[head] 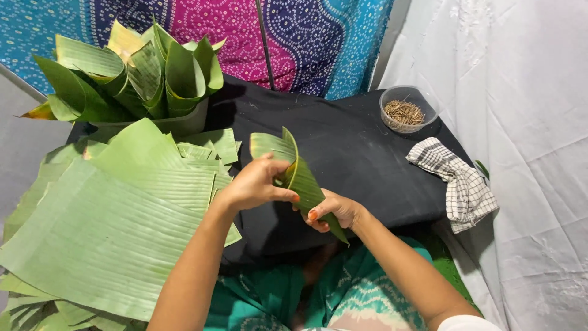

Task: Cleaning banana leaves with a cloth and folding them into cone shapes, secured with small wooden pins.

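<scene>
Nearest to you, your lap in its green patterned garment [343,300] fills the bottom of the view, with both forearms reaching up from it toward the black cloth [361,153] that covers the table. Your left hand [254,184] is curled around the upper part of a banana-leaf cone [300,175], thumb and fingers pinching the rolled edge just below its open mouth. Your right hand [334,211] is closed on the lower, narrow part of the same cone, fingers wrapped around it so the pointed tip sticks out below your palm. The cone is held tilted above the near edge of the black cloth, its open mouth up and away from you, its point down toward your lap. To the left of the cone, a stack of flat cut banana leaves [116,220] lies across the cloth's left end and overhangs it toward you. Beyond that stack, farther from you than the cone, a cluster of finished leaf cones [141,76] stands upright. To the right of the cone, a checked cloth [456,181] drapes over the table's right edge, and beyond it sits a clear bowl of small sticks [405,110].
</scene>
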